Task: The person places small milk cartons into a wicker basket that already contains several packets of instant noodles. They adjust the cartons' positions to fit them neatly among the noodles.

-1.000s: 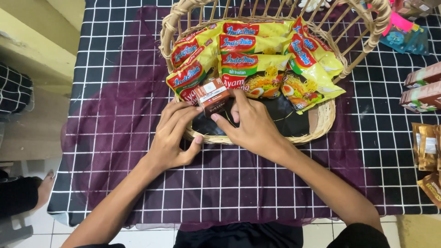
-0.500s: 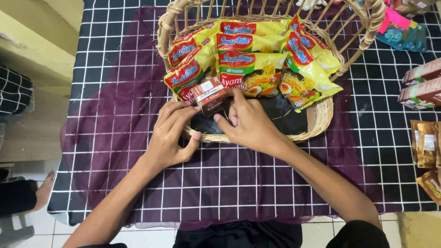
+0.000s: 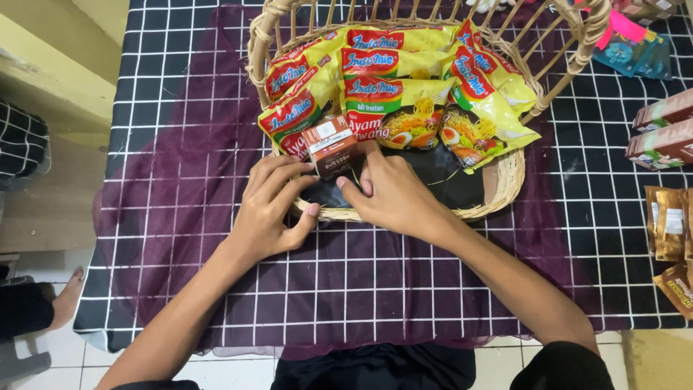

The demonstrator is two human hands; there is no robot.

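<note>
A brown and white carton (image 3: 330,146) stood among yellow, red and green noodle packets (image 3: 393,97) in a tan wicker basket (image 3: 505,180), over sheer purple fabric (image 3: 180,195) on a black, white-gridded tablecloth (image 3: 613,217).

The desk (image 3: 180,94) is covered by a black cloth with a white grid. Over its middle lies a sheer purple fabric (image 3: 180,217), which hangs slightly past the near edge. A wicker basket (image 3: 509,180) stands on the purple fabric toward the far side. Along the right edge, straight on the grid cloth, lie two long cartons (image 3: 664,130) side by side, and nearer, a few brown sachets (image 3: 668,220). At the far right corner sits a teal packet (image 3: 639,54) with a pink tag (image 3: 621,25) on it.
</note>
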